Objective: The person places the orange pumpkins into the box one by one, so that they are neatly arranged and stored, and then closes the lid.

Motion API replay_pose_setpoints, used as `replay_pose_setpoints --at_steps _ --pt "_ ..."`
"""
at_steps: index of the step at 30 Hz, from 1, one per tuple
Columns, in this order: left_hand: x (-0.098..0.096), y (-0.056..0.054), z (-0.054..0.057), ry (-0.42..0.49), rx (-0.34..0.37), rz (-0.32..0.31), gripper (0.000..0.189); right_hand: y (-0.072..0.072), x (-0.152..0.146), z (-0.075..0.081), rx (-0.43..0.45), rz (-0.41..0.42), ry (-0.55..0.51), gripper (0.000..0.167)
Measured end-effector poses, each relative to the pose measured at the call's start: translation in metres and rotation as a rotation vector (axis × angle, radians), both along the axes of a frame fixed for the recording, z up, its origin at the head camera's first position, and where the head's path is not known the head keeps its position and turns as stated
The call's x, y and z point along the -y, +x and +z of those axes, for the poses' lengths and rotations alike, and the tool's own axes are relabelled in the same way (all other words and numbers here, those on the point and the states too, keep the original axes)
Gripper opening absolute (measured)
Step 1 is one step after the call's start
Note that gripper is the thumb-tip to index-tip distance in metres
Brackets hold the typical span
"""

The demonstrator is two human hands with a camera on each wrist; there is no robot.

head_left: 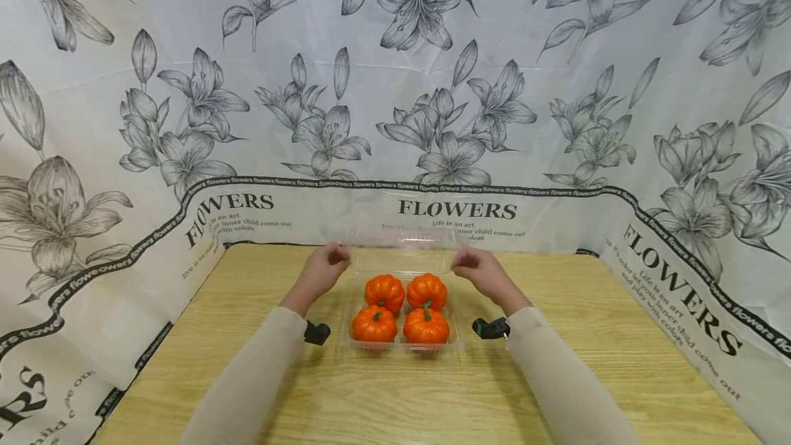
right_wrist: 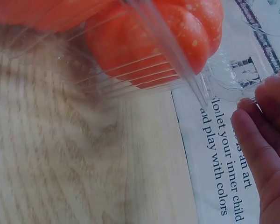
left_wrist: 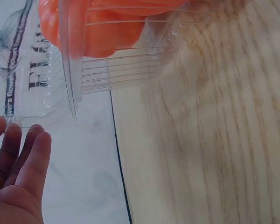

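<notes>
A clear plastic clamshell container (head_left: 404,347) stands on the table with its hinged lid (head_left: 395,263) raised at the far side. Several small orange pumpkins (head_left: 373,325) with green stems sit inside in two rows. My left hand (head_left: 323,268) pinches the left edge of the lid. On the opposite edge, my right hand (head_left: 485,272) pinches the lid between thumb and fingers. Both wrist views show the fingertips at the lid's thin rim, beyond the ribbed wall of the base; there the pumpkins (left_wrist: 107,32) show through the plastic.
The wooden table (head_left: 402,397) has light grain. White cloth (head_left: 432,143) printed with flowers and lettering surrounds its back and sides. A black wrist device (head_left: 317,332) is at the left wrist, and another black device (head_left: 491,328) at the right.
</notes>
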State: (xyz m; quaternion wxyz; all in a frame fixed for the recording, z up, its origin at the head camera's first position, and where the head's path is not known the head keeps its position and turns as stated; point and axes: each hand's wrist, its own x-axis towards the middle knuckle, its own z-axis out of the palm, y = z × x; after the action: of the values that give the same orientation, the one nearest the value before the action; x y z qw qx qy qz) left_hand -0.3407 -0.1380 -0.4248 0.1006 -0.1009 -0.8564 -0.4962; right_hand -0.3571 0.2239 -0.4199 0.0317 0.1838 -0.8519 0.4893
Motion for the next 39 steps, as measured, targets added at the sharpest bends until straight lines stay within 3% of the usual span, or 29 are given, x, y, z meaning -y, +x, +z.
replay_pose_setpoints --at_steps 7,16,21,24,31,39 --pt "0.004 0.005 -0.005 0.028 -0.013 -0.047 0.008 0.006 -0.005 -0.003 0.008 -0.002 0.026 0.016" --pt "0.009 0.016 -0.010 0.138 0.083 -0.112 0.026 0.016 -0.011 -0.009 0.125 0.107 -0.087 0.041" --pt "0.011 0.019 -0.014 0.225 0.103 -0.174 0.029 0.020 -0.012 -0.013 0.158 0.071 -0.054 0.049" --pt "0.013 0.023 -0.015 0.214 0.108 -0.178 0.031 0.024 -0.013 -0.014 0.148 0.056 -0.014 0.047" --pt "0.016 0.034 -0.017 0.137 0.114 -0.209 0.030 0.041 -0.017 -0.016 0.140 0.112 0.018 0.046" --pt "0.016 0.049 -0.021 0.095 0.197 -0.211 0.031 0.058 -0.019 -0.025 0.158 0.160 -0.006 0.053"
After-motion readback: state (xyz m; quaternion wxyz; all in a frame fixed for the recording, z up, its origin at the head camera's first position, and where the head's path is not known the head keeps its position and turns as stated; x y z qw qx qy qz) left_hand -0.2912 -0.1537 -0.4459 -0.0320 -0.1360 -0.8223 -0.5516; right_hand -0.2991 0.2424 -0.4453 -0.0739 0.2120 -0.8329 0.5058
